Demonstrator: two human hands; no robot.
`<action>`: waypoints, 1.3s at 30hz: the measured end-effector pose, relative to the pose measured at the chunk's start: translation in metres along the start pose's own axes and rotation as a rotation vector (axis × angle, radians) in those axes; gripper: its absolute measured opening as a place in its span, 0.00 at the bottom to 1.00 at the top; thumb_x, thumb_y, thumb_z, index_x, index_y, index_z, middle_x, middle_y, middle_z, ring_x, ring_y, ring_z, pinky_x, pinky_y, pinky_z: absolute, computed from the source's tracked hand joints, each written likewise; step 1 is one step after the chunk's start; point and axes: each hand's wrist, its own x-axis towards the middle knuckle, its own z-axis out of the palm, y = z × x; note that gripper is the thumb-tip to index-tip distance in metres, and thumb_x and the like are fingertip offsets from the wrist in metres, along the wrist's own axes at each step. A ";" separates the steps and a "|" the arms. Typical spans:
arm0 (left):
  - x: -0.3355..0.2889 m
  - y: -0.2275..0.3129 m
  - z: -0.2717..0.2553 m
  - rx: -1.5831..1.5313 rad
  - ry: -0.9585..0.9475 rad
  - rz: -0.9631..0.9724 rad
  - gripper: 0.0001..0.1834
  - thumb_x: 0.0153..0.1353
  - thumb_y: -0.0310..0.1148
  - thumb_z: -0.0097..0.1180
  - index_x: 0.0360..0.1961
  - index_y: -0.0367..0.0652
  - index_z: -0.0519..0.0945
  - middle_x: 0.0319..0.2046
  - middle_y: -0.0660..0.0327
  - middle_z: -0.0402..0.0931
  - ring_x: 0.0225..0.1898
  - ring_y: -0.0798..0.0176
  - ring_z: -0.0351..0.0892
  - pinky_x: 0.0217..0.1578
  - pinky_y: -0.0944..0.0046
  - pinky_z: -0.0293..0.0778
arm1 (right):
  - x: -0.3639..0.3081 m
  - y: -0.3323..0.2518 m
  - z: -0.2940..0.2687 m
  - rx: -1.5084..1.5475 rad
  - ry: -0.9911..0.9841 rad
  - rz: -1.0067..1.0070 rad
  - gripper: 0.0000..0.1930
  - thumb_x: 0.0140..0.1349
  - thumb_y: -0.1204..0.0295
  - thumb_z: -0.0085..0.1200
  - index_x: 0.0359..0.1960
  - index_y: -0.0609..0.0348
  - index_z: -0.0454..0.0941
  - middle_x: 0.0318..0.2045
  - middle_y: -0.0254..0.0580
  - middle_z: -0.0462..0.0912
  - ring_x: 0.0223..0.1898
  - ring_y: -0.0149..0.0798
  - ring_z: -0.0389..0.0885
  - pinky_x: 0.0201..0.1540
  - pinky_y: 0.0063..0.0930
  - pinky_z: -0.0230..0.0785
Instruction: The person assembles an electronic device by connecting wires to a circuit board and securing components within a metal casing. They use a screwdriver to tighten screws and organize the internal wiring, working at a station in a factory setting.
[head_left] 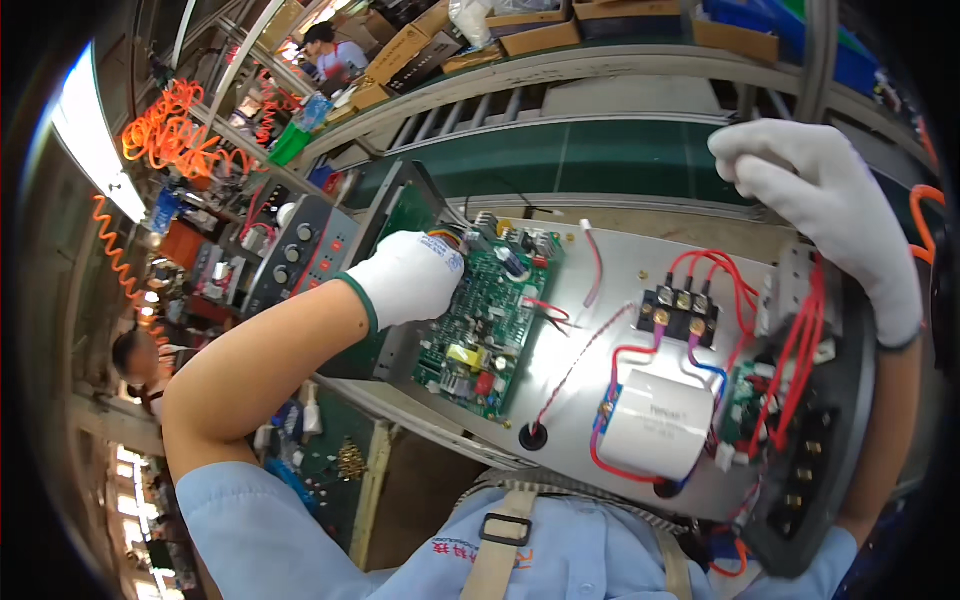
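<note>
My left hand (412,278), in a white glove, reaches over the upper left edge of a green circuit board (490,325). Its fingers are bent and closed, the tips mostly hidden, right beside a bundle of coloured wires (445,238). The board is on a silver metal chassis (570,365). My right hand (815,185), also gloved in white, is raised above the chassis's far right corner; its bent fingers stand apart with nothing between them. On the chassis are a white cylindrical capacitor (657,425), a black terminal block (680,312) and red wires (800,350).
A dark panel (820,470) closes the chassis's right end. Behind runs a green conveyor belt (620,160), with cardboard boxes (540,35) on a shelf above. A control panel with knobs (300,248) stands left. Orange coiled hoses (175,135) hang beyond; other people are farther off.
</note>
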 end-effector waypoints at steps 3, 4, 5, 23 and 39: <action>-0.035 0.039 -0.030 0.077 0.350 -0.166 0.07 0.56 0.33 0.56 0.33 0.44 0.81 0.33 0.60 0.79 0.35 0.56 0.83 0.30 0.55 0.75 | 0.001 0.010 -0.005 -0.055 0.233 -0.098 0.15 0.66 0.71 0.54 0.47 0.71 0.80 0.33 0.36 0.83 0.35 0.25 0.77 0.42 0.21 0.70; -0.054 0.053 -0.030 -0.050 0.595 -0.184 0.07 0.56 0.32 0.56 0.35 0.44 0.81 0.35 0.59 0.79 0.37 0.56 0.82 0.30 0.56 0.75 | -0.001 0.012 -0.010 -0.062 0.275 -0.115 0.15 0.67 0.70 0.54 0.48 0.70 0.80 0.34 0.36 0.83 0.36 0.26 0.78 0.43 0.21 0.71; -0.069 0.065 -0.022 -0.207 0.735 -0.054 0.07 0.56 0.32 0.56 0.35 0.43 0.80 0.37 0.58 0.79 0.39 0.56 0.82 0.32 0.56 0.75 | -0.004 0.017 -0.014 -0.062 0.318 -0.121 0.15 0.67 0.70 0.54 0.49 0.69 0.80 0.35 0.36 0.84 0.37 0.26 0.79 0.44 0.21 0.71; -0.107 0.070 0.048 -2.466 0.491 0.944 0.17 0.69 0.29 0.52 0.54 0.28 0.74 0.34 0.57 0.80 0.27 0.72 0.78 0.33 0.74 0.75 | -0.115 -0.134 0.232 -0.244 0.108 0.036 0.35 0.54 0.69 0.65 0.64 0.65 0.66 0.51 0.52 0.78 0.46 0.47 0.80 0.52 0.36 0.69; -0.108 0.073 0.042 -2.242 0.940 0.533 0.13 0.68 0.32 0.54 0.46 0.33 0.82 0.34 0.59 0.83 0.21 0.77 0.73 0.22 0.76 0.69 | -0.118 -0.103 0.231 -0.059 0.394 -0.180 0.13 0.59 0.80 0.60 0.47 0.65 0.81 0.22 0.39 0.80 0.22 0.35 0.77 0.27 0.27 0.69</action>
